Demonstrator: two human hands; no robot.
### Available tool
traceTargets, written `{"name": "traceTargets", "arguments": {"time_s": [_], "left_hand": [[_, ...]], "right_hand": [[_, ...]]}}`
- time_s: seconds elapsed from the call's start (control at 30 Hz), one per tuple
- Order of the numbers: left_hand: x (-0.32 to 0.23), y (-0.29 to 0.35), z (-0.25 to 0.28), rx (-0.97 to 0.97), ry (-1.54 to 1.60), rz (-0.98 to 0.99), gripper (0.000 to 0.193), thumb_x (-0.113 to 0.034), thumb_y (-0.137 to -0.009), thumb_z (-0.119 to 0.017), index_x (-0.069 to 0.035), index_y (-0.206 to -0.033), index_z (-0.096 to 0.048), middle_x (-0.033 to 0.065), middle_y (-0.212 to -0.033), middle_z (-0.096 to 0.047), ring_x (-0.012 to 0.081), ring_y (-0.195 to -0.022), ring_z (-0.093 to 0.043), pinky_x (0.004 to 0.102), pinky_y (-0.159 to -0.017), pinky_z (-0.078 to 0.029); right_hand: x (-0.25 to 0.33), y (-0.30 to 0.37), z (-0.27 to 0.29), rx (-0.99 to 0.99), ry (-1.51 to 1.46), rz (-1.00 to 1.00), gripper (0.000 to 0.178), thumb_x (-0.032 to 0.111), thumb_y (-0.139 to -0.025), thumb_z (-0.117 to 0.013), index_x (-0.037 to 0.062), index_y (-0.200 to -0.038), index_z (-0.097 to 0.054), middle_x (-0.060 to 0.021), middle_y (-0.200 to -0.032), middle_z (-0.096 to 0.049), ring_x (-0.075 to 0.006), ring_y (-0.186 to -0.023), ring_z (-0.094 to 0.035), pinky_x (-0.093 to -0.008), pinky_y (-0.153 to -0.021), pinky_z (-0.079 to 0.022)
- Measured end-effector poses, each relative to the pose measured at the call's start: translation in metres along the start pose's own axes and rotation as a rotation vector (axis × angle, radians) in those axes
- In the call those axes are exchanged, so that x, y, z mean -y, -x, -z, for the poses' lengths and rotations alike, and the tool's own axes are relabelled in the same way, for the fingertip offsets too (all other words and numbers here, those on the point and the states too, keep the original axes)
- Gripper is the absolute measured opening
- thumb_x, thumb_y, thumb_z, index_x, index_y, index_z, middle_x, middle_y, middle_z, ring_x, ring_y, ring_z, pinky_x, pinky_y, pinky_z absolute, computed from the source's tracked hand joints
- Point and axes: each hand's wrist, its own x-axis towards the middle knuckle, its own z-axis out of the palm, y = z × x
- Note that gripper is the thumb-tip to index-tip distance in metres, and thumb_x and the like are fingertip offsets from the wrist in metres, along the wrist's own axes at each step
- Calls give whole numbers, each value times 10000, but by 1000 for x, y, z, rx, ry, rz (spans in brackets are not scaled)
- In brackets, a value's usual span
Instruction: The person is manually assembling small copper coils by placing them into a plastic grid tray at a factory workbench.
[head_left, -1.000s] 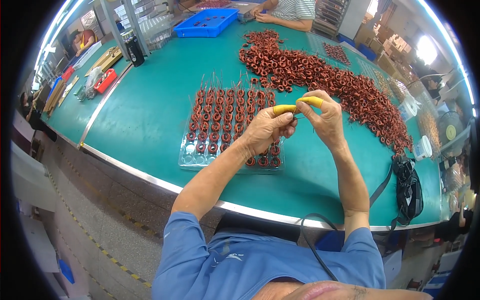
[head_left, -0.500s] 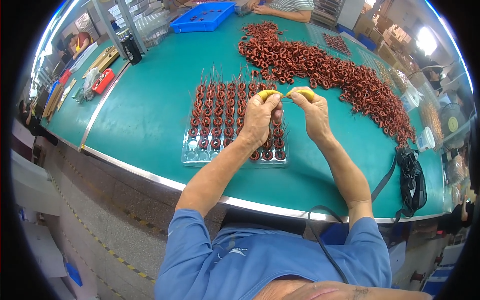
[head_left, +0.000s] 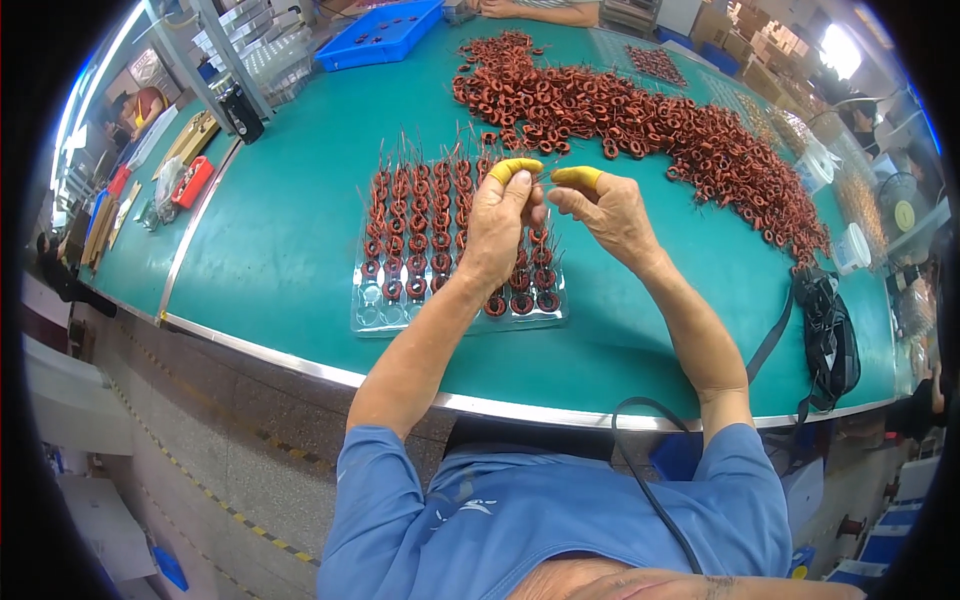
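Yellow covers sheathe the index fingers of both my hands, which are raised over the right part of a clear plastic tray (head_left: 385, 318). My left hand (head_left: 493, 225) is closed, thumb pressed to index finger, with thin wire ends (head_left: 545, 178) sticking out at its fingertips. Whatever those wires belong to is hidden in the hand. Close by on the right, my right hand (head_left: 610, 212) faces the wires, its thumb and index finger slightly apart. Rows of red-brown wound ring coils (head_left: 415, 240) with upright leads fill most of the tray; a few round pockets at its near left are bare.
A long heap of loose coils (head_left: 640, 115) stretches across the green table (head_left: 290, 200) to the right. At the back lies a blue bin (head_left: 380, 40), near another person's arms (head_left: 540, 12). A black strapped bag (head_left: 828, 340) rests at right, a dark bottle (head_left: 238, 110) at left.
My fingertips have drawn slightly apart; the right thumb and index finger, earlier pinched at the wires, have parted. The whole view has shifted a little.
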Motion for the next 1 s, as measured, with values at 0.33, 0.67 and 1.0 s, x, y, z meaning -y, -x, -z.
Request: {"name": "traceTargets", "arguments": {"time_s": [0.33, 0.67, 1.0], "left_hand": [[11, 2, 2, 4, -751, -194, 239, -157, -959, -501, 6, -1130, -541, 46, -709, -576, 130, -611, -546, 299, -561, -449], [-19, 1, 7, 351, 148, 457, 268, -223, -990, -495, -13, -1153, -527, -9, -773, -491, 81, -619, -474, 215, -550, -399], [-5, 4, -7, 265, -514, 12, 242, -148, -988, -454, -19, -1179, -527, -4, -701, -500, 72, -556, -484, 218, -502, -420]], "right_hand": [[-16, -9, 9, -53, -706, -435, 312, 287, -971, -540, -5, -909, -634, -52, -731, -640, -95, -578, -582, -209, -531, -475], [-18, -8, 18, 45, -414, -198, 321, 346, -880, -682, 33, -943, -656, 58, -624, -489, -14, -530, -390, -175, -463, -296], [-11, -6, 13, -30, -573, -213, 287, 291, -909, -641, 38, -1044, -648, 36, -662, -519, -30, -526, -417, -181, -454, -327]]}}
